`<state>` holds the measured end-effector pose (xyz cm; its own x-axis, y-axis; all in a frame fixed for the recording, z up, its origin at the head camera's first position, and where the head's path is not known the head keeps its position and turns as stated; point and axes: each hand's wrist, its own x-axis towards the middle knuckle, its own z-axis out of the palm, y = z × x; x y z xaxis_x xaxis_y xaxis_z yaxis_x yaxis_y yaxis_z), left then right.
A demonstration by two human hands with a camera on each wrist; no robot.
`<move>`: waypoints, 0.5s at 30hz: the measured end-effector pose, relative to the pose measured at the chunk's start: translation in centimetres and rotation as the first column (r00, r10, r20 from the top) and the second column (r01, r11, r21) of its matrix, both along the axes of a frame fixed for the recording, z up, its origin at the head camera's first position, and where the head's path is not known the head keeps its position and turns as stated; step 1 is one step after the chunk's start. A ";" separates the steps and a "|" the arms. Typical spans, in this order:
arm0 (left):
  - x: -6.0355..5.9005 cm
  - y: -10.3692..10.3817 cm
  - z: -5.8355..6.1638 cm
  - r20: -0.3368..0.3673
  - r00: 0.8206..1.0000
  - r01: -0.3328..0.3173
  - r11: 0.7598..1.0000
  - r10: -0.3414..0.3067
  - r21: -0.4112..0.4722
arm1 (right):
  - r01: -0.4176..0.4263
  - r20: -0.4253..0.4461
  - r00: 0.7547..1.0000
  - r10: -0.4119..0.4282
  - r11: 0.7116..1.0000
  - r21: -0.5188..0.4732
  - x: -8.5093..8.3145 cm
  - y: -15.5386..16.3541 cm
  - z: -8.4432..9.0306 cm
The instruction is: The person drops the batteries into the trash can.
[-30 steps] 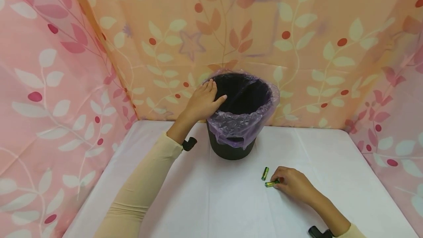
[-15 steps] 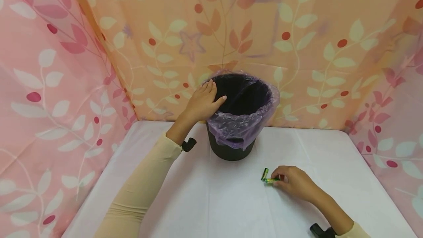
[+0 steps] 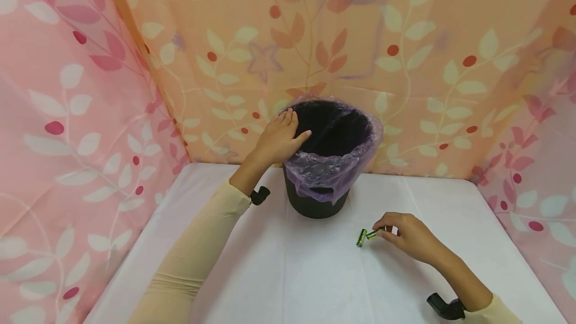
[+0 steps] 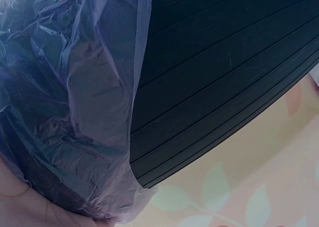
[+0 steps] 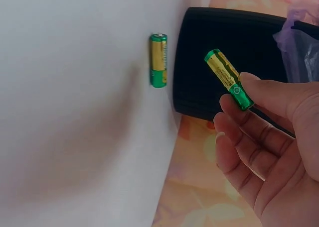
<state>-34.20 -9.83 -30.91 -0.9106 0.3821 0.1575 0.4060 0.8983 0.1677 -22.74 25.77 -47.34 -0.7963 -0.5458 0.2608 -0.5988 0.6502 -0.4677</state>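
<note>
A green and gold battery (image 5: pixel 228 77) is pinched between the thumb and fingertips of my right hand (image 3: pixel 407 236), raised a little over the white table. Close to it, a second matching battery (image 3: pixel 361 238) lies on the table; the right wrist view also shows it, beside the dark bin. My left hand (image 3: pixel 278 139) rests on the left rim of the black bin (image 3: pixel 315 206), its fingers fairly straight and its thumb reaching over the opening. A thin purple bag (image 4: pixel 99 97) lines the bin and folds down over its outside.
The bin stands near the back of the white table (image 3: pixel 270 274), close to an orange leaf-patterned curtain (image 3: pixel 225 74). Pink patterned curtains (image 3: pixel 81 189) hang at both sides. A black wrist camera (image 3: pixel 445 306) sits on each wrist.
My right hand has lifted its battery off the table and moved slightly away from me. The left hand stays on the bin's rim, and the other battery remains lying.
</note>
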 end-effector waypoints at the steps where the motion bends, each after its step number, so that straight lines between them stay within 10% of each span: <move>1: 0.0 0.0 0.0 0.002 1.000 0.000 1.000 0.000 0.000 | -0.001 -0.007 1.000 0.001 1.000 -0.006 -0.1 -0.1 0.3; 15: 0.0 0.0 0.0 0.002 1.000 0.003 1.000 -0.003 0.016 | -0.037 -0.123 0.992 0.027 0.996 -0.080 -0.4 -0.8 4.7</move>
<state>-34.16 -9.80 -30.92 -0.9099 0.3819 0.1619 0.4080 0.8944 0.1833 -23.14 24.96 -42.65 -0.7380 -0.5434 0.4001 -0.6748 0.5918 -0.4409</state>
